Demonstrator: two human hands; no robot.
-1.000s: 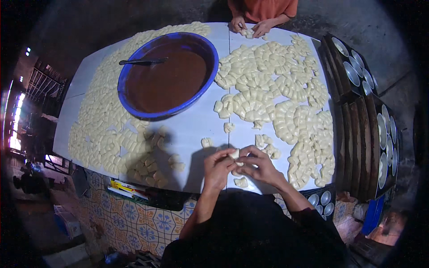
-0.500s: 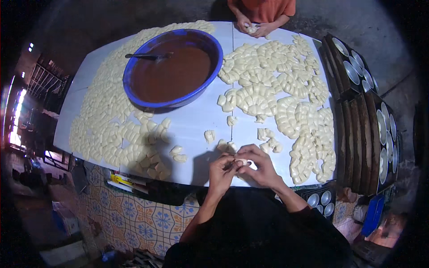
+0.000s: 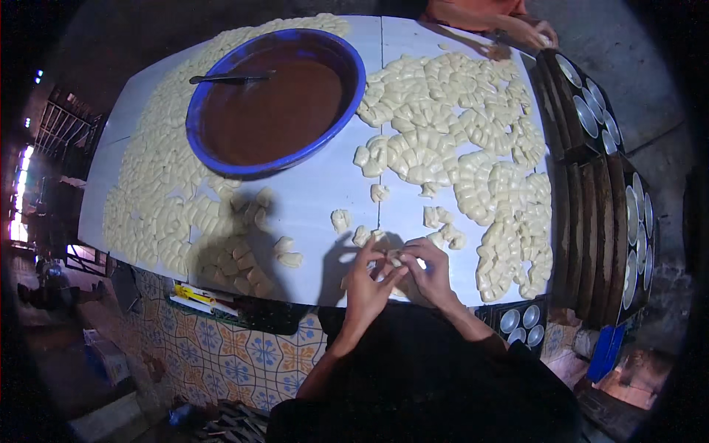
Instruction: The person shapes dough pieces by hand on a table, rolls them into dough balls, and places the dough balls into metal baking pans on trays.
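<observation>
Near the front edge of the white tabletop (image 3: 303,210), my left hand (image 3: 369,288) and my right hand (image 3: 432,277) both pinch a small pale dough piece (image 3: 396,258) between their fingertips. A few loose dough pieces (image 3: 360,236) lie just beyond my fingers. Broad patches of cut dough cover the right (image 3: 480,188) and left (image 3: 151,214) parts of the table. A blue basin (image 3: 193,136) of brown liquid stands at the back left, with a dark utensil (image 3: 221,78) across its rim.
At the top right a co-worker in orange (image 3: 465,11) has both hands near stacked dark trays with metal cups (image 3: 583,118). More stacked trays (image 3: 598,236) line the right edge. A cup tray (image 3: 517,325) sits low at the front right. Patterned tiles (image 3: 258,347) show below the table.
My fingers have shifted around the dough piece. The co-worker's hands have moved right, from the table's back edge toward the trays. The view has shifted, so the table appears higher and slightly left.
</observation>
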